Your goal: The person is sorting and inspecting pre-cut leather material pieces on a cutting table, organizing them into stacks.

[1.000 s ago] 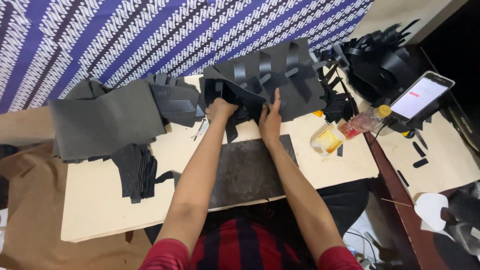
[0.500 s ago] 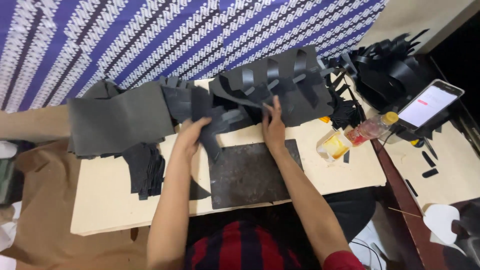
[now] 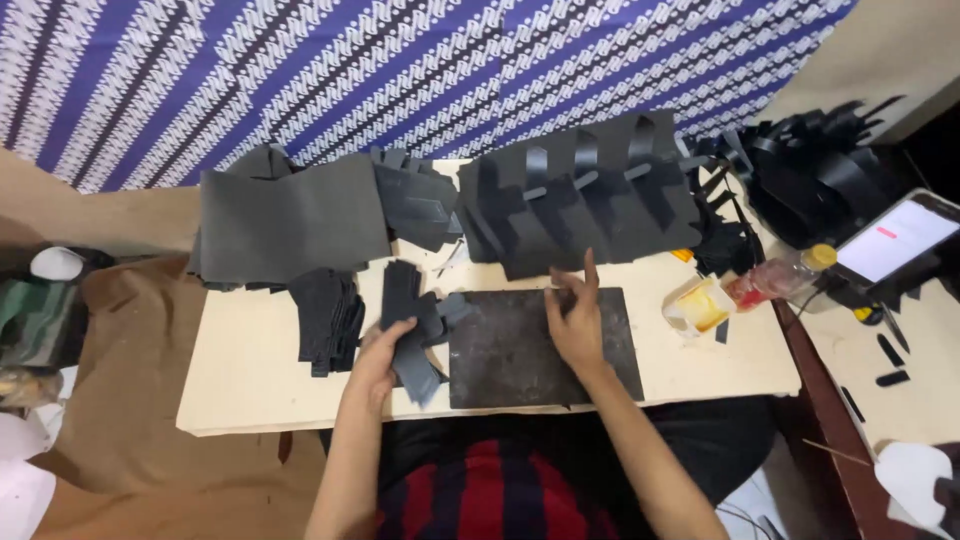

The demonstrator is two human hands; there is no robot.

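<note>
You are sitting at a pale surface (image 3: 250, 390) with a blue and white cloth (image 3: 400, 70) hanging behind it. A big grey sheet (image 3: 290, 222) is lying at the back left. A dark sheet with black straps (image 3: 590, 200) is lying at the back, set in a row, maybe so each strap is easy to pick. A dark mat (image 3: 520, 365) is sitting right in front of you, probably as a firm spot to work on.

A stack of black pieces (image 3: 325, 318) is waiting just left of the mat, near your left hand (image 3: 380, 360). That hand's fingers are closing around a few black strips (image 3: 410, 330), holding them over the mat's left edge. Your right hand (image 3: 578, 325) is resting on the mat near its top edge. Its fingers are pinching together, and one is pointing up. I cannot tell if they are holding anything small.

A small yellow tub (image 3: 700, 305) is standing open beside the mat, close to your right hand. What is in it is too hard to see. A small bottle (image 3: 775, 282) with a yellow cap is lying next to it. A phone (image 3: 895, 240) is glowing at the far right.
</note>
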